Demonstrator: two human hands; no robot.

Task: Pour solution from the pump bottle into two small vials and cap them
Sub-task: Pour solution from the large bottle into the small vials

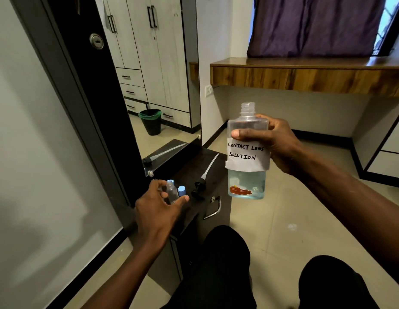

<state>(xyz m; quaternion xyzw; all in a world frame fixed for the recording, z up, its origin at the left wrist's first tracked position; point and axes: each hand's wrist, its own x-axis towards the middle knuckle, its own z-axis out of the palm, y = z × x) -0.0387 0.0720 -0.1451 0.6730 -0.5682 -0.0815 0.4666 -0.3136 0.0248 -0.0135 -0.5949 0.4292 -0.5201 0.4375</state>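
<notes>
Head view: the pump bottle (246, 152), neck bare and long axis upright, is held in the air off the tabletop's (187, 166) edge, with the right hand (276, 146) wrapped round its labelled middle. A clear vial (172, 194) and a second blue-topped vial (182, 190) stand on the tabletop, at the bottle's 8 o'clock. The removed pump (199, 186) lies at their 3 o'clock. The left hand (158, 208), far nearer, has its fingers (184, 199) spread and released. The clear vial stands upright at its 1 o'clock; whether they touch I cannot tell.
</notes>
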